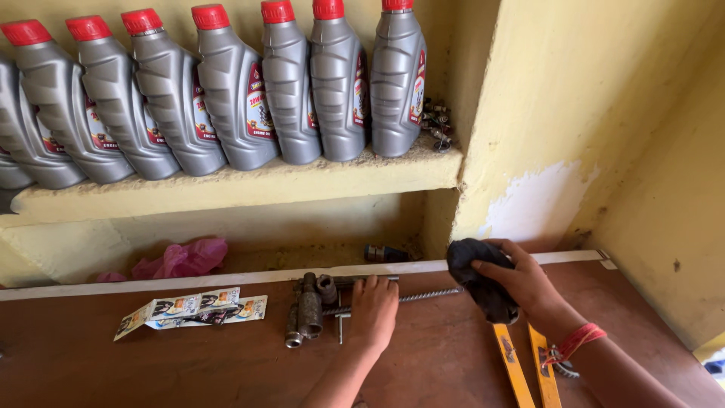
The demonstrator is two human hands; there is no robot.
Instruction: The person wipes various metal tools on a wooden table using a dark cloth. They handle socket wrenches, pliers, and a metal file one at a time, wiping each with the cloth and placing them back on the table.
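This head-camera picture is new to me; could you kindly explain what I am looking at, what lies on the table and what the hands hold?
There is no machine here: a person wears a camera on the head, so the one picture looks down at their own two bare hands. The left hand rests flat on a metal tool with a long threaded rod, lying on a brown table. The right hand, with a red band at the wrist, grips a dark cloth near the end of the rod. Also on the table are a strip of small packets and a yellow tool. On the shelf above stands a row of grey bottles with red caps.
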